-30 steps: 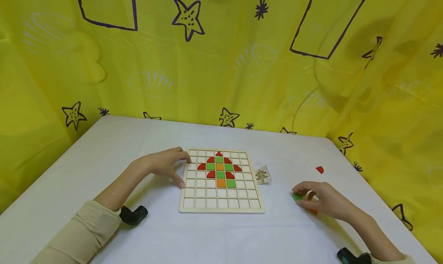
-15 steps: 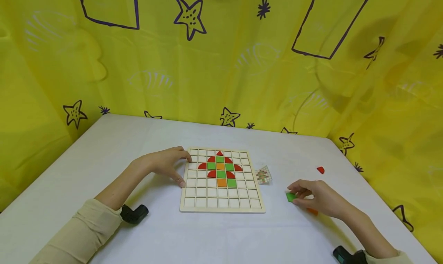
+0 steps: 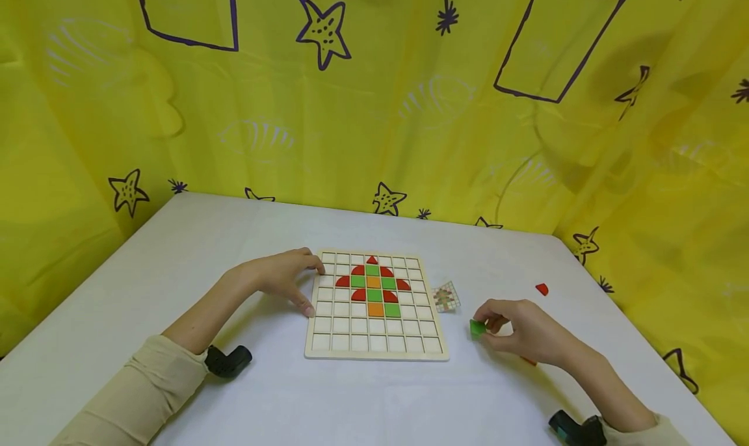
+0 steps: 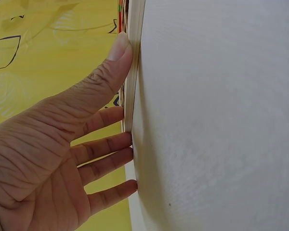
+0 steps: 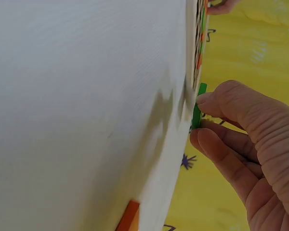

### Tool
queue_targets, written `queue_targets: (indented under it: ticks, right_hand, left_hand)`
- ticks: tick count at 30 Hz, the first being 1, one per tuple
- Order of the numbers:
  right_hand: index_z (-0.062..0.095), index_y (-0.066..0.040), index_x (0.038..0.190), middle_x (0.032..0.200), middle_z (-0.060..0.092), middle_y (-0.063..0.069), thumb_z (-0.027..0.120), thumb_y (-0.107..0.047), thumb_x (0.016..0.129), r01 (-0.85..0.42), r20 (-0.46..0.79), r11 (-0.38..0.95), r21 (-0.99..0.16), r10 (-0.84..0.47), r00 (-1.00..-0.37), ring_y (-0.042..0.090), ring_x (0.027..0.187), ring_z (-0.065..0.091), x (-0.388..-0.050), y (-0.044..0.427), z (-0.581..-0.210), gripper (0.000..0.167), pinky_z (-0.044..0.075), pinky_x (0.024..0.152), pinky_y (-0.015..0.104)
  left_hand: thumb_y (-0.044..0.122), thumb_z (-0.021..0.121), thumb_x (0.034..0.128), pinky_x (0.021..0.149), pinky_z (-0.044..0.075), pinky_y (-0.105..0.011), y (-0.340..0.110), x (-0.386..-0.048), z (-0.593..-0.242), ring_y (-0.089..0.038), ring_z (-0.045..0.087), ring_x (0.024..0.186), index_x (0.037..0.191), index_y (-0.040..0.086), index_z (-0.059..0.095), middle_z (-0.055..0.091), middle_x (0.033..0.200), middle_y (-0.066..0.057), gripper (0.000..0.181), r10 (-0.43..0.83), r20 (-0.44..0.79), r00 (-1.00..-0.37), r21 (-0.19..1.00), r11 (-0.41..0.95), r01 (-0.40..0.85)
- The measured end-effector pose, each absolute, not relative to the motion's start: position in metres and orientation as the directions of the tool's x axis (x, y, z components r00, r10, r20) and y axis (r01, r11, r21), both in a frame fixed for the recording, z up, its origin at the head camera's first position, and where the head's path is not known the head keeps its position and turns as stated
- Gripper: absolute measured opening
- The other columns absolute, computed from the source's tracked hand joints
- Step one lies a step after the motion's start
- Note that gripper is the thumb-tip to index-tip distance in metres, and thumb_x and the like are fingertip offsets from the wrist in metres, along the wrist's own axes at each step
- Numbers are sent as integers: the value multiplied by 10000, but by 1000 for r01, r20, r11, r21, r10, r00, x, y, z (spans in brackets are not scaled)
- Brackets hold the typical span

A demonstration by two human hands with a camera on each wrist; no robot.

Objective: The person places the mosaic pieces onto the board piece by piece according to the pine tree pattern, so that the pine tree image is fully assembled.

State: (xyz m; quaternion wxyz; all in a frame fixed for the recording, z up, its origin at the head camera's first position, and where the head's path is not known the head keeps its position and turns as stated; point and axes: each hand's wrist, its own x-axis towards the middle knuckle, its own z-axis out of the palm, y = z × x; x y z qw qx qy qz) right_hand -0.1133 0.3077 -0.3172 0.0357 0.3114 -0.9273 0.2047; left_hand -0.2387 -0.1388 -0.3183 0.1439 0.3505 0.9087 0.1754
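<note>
On the white tabletop [image 3: 409,407], which looks faintly textured to me, lies my landmark, the pale wooden grid board [image 3: 349,343], a thin-rimmed panel of square cells. Flat green and orange squares, rounded red pieces and one red triangle fill its middle. Behind it hangs a creased yellow curtain [image 3: 380,114] with dark line-drawn stars.

Right of the board, and apart from it, I see the right hand [image 3: 526,330] pinching a green tile [image 3: 476,328] between thumb and fingers, the tile jutting from the fingertips toward the board. The left hand [image 3: 277,277] is spread, thumb and fingertips touching the board's left edge. A small printed card [image 3: 446,298] lies just right of the board; a red rounded piece [image 3: 542,289] lies farther right.

An orange piece [image 5: 129,217], also right of the board, is mostly hidden by the right hand from my head camera and cut off in the right wrist view. There the green tile shows nearly edge-on, so I can't read its outline. The card's print is too small to make out.
</note>
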Motion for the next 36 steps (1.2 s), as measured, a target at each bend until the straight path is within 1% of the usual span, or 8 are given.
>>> queue_targets:
  ticks: [6,13,17,21,28,31,36]
  right_hand:
    - [712,-134,1026,956,722,-97,814,-5,817,-624,203,693,-361,-595,-778,5,822,648,-117,288,-313,266,588,734,270]
    - [709,-102,1029,960,726,-84,791,8,822,-631,186,684,-366,-610,-770,16,839,654,-125,266,-310,248,592,752,280]
    - [704,-105,1020,965,724,-77,784,3,828,-643,186,671,-369,-624,-759,21,842,656,-128,255,-308,234,592,756,280]
    - [699,-107,1016,974,725,-71,787,-1,836,-674,212,635,-376,-650,-730,31,843,664,-133,246,-307,226,589,758,265]
    - [711,-104,1015,959,725,-65,793,-20,851,-695,213,617,-370,-672,-710,58,836,664,-140,231,-308,201,598,743,318]
    - [716,-100,1010,948,731,-58,791,-27,856,-708,213,608,-359,-685,-697,76,835,670,-143,224,-308,186,598,748,317]
    - [727,-106,1007,948,726,-58,787,-43,863,-719,198,604,-344,-702,-684,62,838,654,-146,212,-307,168,595,760,299]
  left_hand:
    - [429,922,732,1150,379,-535,-139,-239,-319,-355,476,1351,1333,80,590,516,1403,-158,770,689,-135,-712,419,691,589]
    - [434,924,726,1143,389,-534,-139,-239,-320,-352,483,1339,1330,86,591,517,1404,-156,773,686,-139,-714,418,694,586]
    - [438,921,732,1145,388,-533,-138,-239,-321,-349,482,1344,1334,88,590,514,1410,-154,771,684,-140,-716,417,697,583]
    - [436,919,735,1146,387,-535,-139,-239,-321,-353,481,1346,1335,83,590,516,1409,-157,769,685,-137,-716,410,697,588]
    - [435,918,737,1147,385,-535,-139,-239,-320,-355,474,1356,1338,85,589,515,1417,-154,769,682,-139,-718,404,701,588]
    - [437,917,738,1147,387,-534,-140,-239,-320,-352,473,1357,1339,87,588,514,1418,-151,770,681,-141,-719,405,702,586]
    - [438,917,737,1147,386,-536,-140,-239,-318,-353,473,1355,1341,85,586,510,1422,-158,774,683,-141,-717,409,700,586]
